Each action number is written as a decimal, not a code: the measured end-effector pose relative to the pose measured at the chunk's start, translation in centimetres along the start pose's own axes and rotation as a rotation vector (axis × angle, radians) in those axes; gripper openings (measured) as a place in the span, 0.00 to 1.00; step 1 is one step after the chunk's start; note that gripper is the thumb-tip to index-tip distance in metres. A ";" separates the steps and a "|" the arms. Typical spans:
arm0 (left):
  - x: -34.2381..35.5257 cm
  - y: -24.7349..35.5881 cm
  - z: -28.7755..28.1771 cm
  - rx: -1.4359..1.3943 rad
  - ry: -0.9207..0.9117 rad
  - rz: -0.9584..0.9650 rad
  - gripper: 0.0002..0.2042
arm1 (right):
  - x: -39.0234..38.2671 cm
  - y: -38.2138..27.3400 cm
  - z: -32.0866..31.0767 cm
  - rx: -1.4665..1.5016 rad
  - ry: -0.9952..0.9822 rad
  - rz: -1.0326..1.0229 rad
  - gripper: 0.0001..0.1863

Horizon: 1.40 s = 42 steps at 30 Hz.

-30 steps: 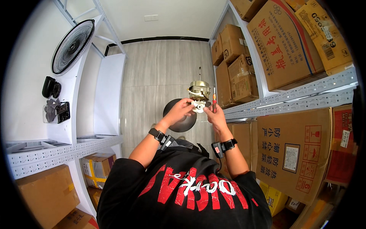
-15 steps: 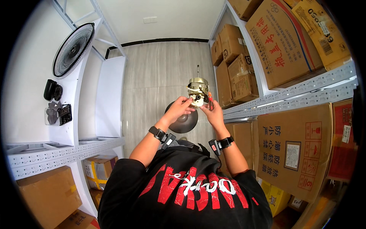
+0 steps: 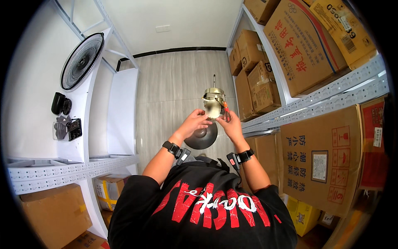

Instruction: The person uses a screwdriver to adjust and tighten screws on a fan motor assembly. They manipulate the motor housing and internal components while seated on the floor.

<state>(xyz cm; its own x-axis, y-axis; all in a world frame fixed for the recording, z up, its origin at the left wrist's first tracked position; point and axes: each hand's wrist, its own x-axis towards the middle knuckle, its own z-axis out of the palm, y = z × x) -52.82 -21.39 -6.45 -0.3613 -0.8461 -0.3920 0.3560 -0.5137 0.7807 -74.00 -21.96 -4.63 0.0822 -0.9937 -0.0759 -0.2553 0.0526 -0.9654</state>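
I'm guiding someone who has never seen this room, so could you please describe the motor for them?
Between the two shelving racks, over the floor, look for the left hand and right hand. The motor is there, with a red-handled screwdriver beside it. Unlike the dark round base nearby, it is a pale gold metal drum with a thin shaft pointing away from the hands.

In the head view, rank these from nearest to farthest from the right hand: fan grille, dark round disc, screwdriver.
1. Screwdriver: in the right hand.
2. Dark round disc: left, slightly lower.
3. Fan grille: far left, higher up.
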 end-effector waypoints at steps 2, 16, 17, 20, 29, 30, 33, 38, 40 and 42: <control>0.1 -0.4 0.0 0.006 0.011 0.025 0.16 | 0.1 0.6 0.2 0.059 0.019 0.005 0.16; 0.4 -0.2 0.5 0.017 0.025 0.071 0.15 | 0.2 0.3 0.7 0.114 0.082 0.027 0.16; 0.3 -0.1 0.6 0.021 0.037 0.068 0.15 | 0.2 0.3 0.8 0.113 0.080 0.016 0.16; -0.1 0.4 1.1 0.035 0.064 0.034 0.16 | 0.4 0.3 0.5 0.057 0.047 -0.001 0.16; 0.6 -0.4 0.0 -0.051 0.040 0.069 0.17 | 0.9 0.1 0.7 0.004 0.050 0.005 0.17; 0.7 -0.5 -0.1 -0.057 0.035 0.075 0.16 | 0.8 -0.4 0.8 0.005 0.057 0.006 0.17; 1.2 -0.7 -0.4 -0.081 0.021 0.087 0.16 | 1.1 -0.5 1.0 0.021 0.076 0.019 0.16; 0.7 0.4 -0.3 -0.063 0.032 0.033 0.16 | 1.0 -0.7 0.9 -0.021 0.005 0.121 0.12; 0.5 0.8 0.0 -0.047 0.043 0.013 0.16 | 1.7 1.8 0.7 0.093 -0.029 0.081 0.12; 0.5 0.7 -0.4 -0.033 0.060 0.023 0.16 | 1.7 1.5 0.9 0.155 -0.040 0.056 0.12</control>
<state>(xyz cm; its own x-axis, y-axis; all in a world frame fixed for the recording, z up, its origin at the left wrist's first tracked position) -52.47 -22.21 -6.31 -0.3005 -0.8641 -0.4037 0.3921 -0.4978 0.7736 -73.42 -23.51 -6.43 0.1109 -0.9842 -0.1377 -0.1094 0.1257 -0.9860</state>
